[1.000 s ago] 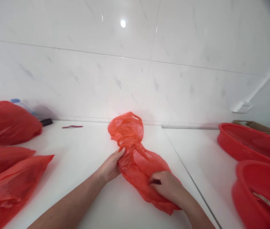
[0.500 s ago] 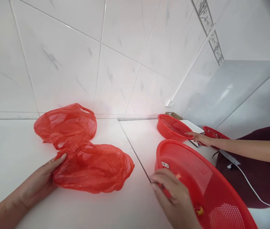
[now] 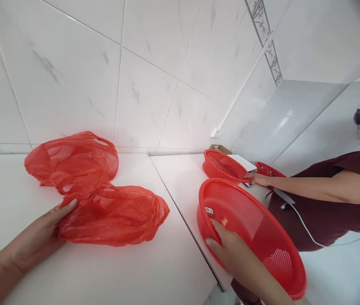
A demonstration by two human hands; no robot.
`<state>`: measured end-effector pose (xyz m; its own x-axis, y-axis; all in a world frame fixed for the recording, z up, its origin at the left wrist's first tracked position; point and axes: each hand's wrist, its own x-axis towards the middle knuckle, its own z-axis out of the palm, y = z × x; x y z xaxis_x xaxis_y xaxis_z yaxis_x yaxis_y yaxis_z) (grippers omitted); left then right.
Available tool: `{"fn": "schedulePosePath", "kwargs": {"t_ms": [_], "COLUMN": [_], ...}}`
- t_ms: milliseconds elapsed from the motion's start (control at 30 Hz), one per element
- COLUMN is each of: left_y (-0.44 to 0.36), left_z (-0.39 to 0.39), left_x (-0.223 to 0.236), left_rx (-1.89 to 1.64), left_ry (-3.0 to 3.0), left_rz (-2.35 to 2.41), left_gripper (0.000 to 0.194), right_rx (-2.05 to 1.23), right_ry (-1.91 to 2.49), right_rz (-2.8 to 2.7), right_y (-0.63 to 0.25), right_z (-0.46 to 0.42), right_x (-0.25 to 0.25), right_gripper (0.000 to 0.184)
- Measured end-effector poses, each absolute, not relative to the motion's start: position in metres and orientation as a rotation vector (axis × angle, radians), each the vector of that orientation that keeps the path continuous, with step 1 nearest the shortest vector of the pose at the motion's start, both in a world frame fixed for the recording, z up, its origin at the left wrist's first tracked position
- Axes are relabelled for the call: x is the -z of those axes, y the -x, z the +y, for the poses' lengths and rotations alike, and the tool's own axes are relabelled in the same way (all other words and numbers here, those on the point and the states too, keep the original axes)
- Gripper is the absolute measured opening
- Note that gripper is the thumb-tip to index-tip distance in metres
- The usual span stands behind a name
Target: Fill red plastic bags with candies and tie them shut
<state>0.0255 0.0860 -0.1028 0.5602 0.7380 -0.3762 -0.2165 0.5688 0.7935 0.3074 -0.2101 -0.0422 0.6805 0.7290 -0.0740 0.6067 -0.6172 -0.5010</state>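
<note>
My left hand (image 3: 57,218) is closed on the gathered middle of a thin red plastic bag (image 3: 113,216), thumb on top. The bag lies on the white table with its near part spread open, and its far part (image 3: 75,159) puffs out toward the wall. My right hand (image 3: 231,250) grips the near left rim of a large red plastic basket (image 3: 250,207) with perforated sides. A small white label (image 3: 209,211) and yellow print show inside the basket wall. Part of the rim is hidden behind my right hand.
A second red basket (image 3: 221,167) stands farther back, with a co-worker's hand (image 3: 258,179) at its rim. Another red basket (image 3: 267,169) is beyond. The co-worker in a maroon top (image 3: 316,186) stands at right, near a white cable (image 3: 307,231). A tabletop seam (image 3: 180,212) runs between.
My view has turned right. My right hand has left the bag and moved right to the basket's rim, while my left hand keeps hold of the bag. A co-worker has come into view.
</note>
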Motion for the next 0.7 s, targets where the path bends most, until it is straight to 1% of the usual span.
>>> {"fn": "schedulePosePath", "kwargs": {"t_ms": [100, 167, 233, 300, 400, 467, 567, 633, 700], "left_y": [-0.024, -0.023, -0.023, -0.023, -0.026, -0.027, -0.027, -0.026, -0.024], "left_z": [0.086, 0.086, 0.086, 0.085, 0.084, 0.084, 0.085, 0.085, 0.086], "left_x": [0.105, 0.106, 0.105, 0.104, 0.103, 0.103, 0.104, 0.105, 0.106], "left_rx": [-0.617, -0.606, -0.607, -0.605, -0.606, -0.604, -0.586, -0.576, -0.573], "left_ry": [-0.786, -0.795, -0.797, -0.791, -0.778, -0.774, -0.775, -0.77, -0.765], "left_rz": [0.756, 0.741, 0.744, 0.737, 0.715, 0.716, 0.721, 0.713, 0.707], "left_gripper": [0.041, 0.042, 0.042, 0.043, 0.044, 0.042, 0.039, 0.038, 0.04], "right_rx": [-0.494, -0.683, -0.903, -0.928, -0.664, -0.62, -0.819, -0.972, -1.008], "right_ry": [2.432, 2.313, 2.149, 2.119, 2.467, 2.664, 2.751, 2.756, 2.68], "right_rz": [-1.077, -1.06, -1.031, -1.068, -1.211, -1.231, -1.207, -1.236, -1.267], "right_y": [-0.313, -0.321, -0.332, -0.348, -0.379, -0.396, -0.406, -0.4, -0.389], "right_z": [-0.192, -0.183, -0.177, -0.177, -0.188, -0.201, -0.222, -0.229, -0.229], "right_x": [0.021, 0.008, 0.001, 0.001, 0.011, 0.02, 0.03, 0.036, 0.041], "right_gripper": [0.049, 0.062, 0.064, 0.054, 0.034, 0.026, 0.011, 0.008, 0.004]}}
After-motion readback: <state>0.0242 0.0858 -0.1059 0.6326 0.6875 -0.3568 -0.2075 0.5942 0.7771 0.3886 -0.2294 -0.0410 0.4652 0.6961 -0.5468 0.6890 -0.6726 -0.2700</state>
